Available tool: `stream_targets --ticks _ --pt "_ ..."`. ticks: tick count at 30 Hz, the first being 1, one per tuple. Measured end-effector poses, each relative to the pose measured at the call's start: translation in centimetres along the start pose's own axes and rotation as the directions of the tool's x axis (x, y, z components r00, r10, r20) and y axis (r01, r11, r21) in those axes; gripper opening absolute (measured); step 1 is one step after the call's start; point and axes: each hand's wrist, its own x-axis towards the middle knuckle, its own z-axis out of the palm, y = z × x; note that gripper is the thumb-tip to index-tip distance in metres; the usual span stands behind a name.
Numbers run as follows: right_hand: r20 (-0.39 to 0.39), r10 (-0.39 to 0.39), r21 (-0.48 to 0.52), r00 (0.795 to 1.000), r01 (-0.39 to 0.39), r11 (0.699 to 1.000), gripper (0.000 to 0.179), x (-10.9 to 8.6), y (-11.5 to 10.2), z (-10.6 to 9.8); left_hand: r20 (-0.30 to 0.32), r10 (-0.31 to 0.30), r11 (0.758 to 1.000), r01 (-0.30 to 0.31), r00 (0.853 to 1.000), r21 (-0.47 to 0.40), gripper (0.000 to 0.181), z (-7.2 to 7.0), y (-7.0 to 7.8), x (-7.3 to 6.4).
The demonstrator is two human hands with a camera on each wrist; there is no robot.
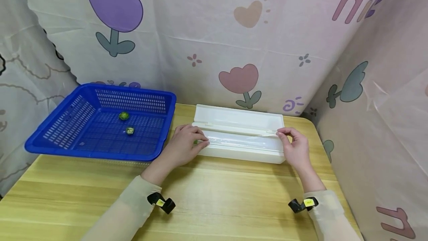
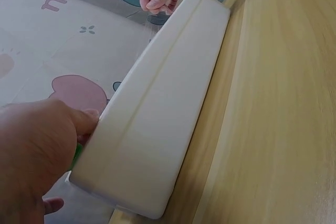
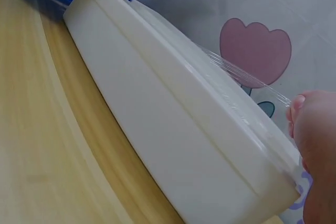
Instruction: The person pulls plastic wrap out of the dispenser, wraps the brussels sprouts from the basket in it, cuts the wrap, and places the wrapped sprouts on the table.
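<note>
A long white cling film dispenser [image 1: 240,153] lies on the table with its lid [image 1: 239,117] tipped back. My right hand [image 1: 295,148] pinches a bunched edge of clear cling film [image 3: 247,74] between thumb and fingertips, over the dispenser's right end. The film stretches in thin strands from that hand back into the box. At the left end, my left hand [image 1: 185,144] has thumb and forefinger together at the front rim, pinching the film there. A small green part [image 2: 77,156] shows beneath its fingers, mostly hidden.
A blue plastic basket [image 1: 158,151] stands on the table to the left, close to my left wrist. In it lie two small green pieces, one whole-looking [image 1: 124,116] and one with a pale face [image 1: 129,131]. A printed curtain [image 1: 200,21] hangs behind the wooden table [image 1: 227,200].
</note>
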Motion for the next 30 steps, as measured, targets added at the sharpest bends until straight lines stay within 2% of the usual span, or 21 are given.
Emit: stream_targets --ticks 5,11,13,16,19,24,30 --pt "-0.028 0.05 -0.018 0.998 -0.05 0.999 0.006 0.6 -0.2 0.2 0.001 -0.007 1.0 0.007 1.0 0.024 0.011 -0.1 0.1 0.3" --pt "-0.078 0.136 0.018 0.988 -0.135 0.991 0.009 1.5 -0.3 0.9 0.086 -0.074 0.994 0.066 0.994 0.087 0.01 -0.6 0.8 1.7" --pt "-0.098 0.157 0.025 0.983 -0.155 0.988 0.009 1.8 -0.3 1.0 0.117 -0.068 0.993 0.056 0.991 0.107 0.01 -0.8 1.1 2.2" --pt "-0.121 0.187 0.043 0.975 -0.183 0.982 0.009 2.0 -0.3 1.2 0.177 -0.028 0.991 0.005 0.984 0.13 0.008 -1.1 1.3 2.5" --pt "-0.126 0.202 0.069 0.971 -0.195 0.978 0.01 2.1 -0.3 1.4 0.24 -0.003 0.992 -0.028 0.971 0.126 0.009 -1.5 1.3 2.4" --pt "-0.117 0.201 0.088 0.973 -0.191 0.978 0.01 2.0 -0.4 1.4 0.315 -0.019 0.997 -0.007 0.949 0.083 0.011 -1.9 1.4 2.4" --pt "-0.097 0.195 0.087 0.976 -0.187 0.978 0.008 2.0 -0.2 1.2 0.324 -0.038 0.999 0.033 0.945 0.02 0.013 -2.0 1.4 2.8"
